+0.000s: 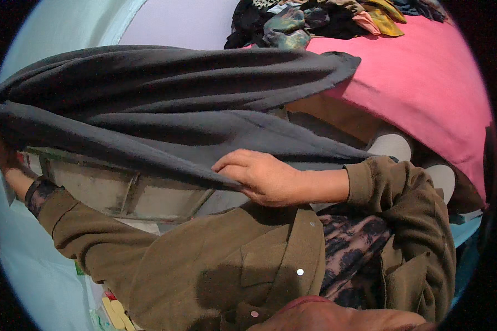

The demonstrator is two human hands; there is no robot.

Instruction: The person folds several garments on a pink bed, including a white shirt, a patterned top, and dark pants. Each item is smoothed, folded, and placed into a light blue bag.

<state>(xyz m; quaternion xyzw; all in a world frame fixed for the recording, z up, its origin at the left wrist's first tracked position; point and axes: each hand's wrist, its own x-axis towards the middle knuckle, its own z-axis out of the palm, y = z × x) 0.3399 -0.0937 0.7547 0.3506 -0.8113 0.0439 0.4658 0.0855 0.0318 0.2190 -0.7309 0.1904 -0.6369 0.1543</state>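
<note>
A long dark grey cloth is stretched across the view in loose folds; I cannot tell what kind of garment or sheet it is. My right hand, near the middle, pinches its lower edge between thumb and fingers. At the far left rim my left hand is raised to the gathered end of the same cloth and grips it there, its fingers mostly hidden in shadow. Between the hands the near edge runs fairly taut, while the far part of the cloth droops over toward the pink-covered surface.
A pink cover drapes over a raised surface at the right. Crumpled mixed clothes are heaped at its far end. Two pale rounded shapes, like sock or shoe toes, show below. A pale tiled floor and light blue fabric lie at left.
</note>
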